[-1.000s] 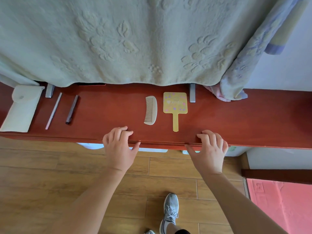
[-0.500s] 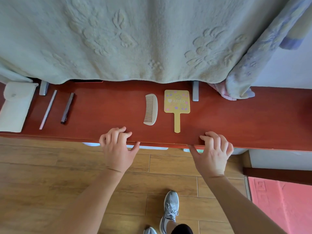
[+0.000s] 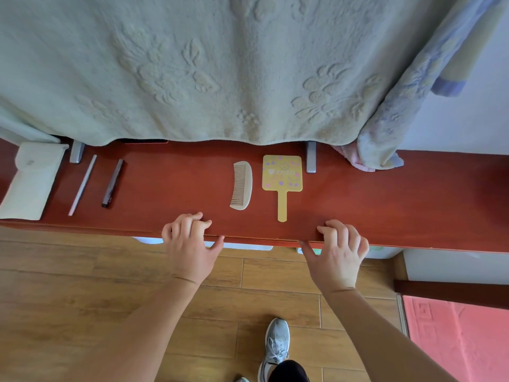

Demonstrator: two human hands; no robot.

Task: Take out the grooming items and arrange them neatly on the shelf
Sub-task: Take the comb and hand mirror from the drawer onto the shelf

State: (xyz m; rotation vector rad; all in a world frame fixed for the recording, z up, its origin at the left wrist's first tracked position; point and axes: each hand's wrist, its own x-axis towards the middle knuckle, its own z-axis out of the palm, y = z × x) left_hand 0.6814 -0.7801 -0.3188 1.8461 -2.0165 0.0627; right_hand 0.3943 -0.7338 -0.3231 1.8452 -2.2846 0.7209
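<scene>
Shoe (image 3: 276,343): grey trainer on the wooden floor (image 3: 82,271), at the bottom of the view between the two forearms.
Mat (image 3: 462,340): red, on the floor at the lower right.
Left grip (image 3: 190,244): clenched on the front edge of the shelf (image 3: 413,202). The fingers are bent with their tips on the top surface and the thumb lies against the front lip. It touches no grooming item.
Right grip (image 3: 337,257): grasping the same edge in the same way, with curled fingers on top and the thumb stretched along the lip. It sits just right of the mirror's handle tip and apart from it.
Shelf: long red-brown board running across the whole view.
Mirror (image 3: 282,175): yellow hand mirror lying flat, with its square head toward the wall and its handle pointing at the front edge.
Comb (image 3: 242,186): pale, flat, just left of the mirror and parallel to it, with its teeth facing left.
Dark stick (image 3: 113,183): slim, well to the left of the comb, slightly slanted.
Pale stick (image 3: 82,184): thin, just left of the dark one, at the same slant.
Pouch (image 3: 30,180): white, with its flap closed, at the far left end of the shelf.
Brackets: one grey metal bracket (image 3: 311,157) stands behind the mirror and another (image 3: 76,152) beside the pouch.
Towel (image 3: 192,64): pale green with embossed flowers, hanging over the back of the shelf.
Patterned cloth (image 3: 407,92): bluish, draped at the right, with its end resting on the shelf.
</scene>
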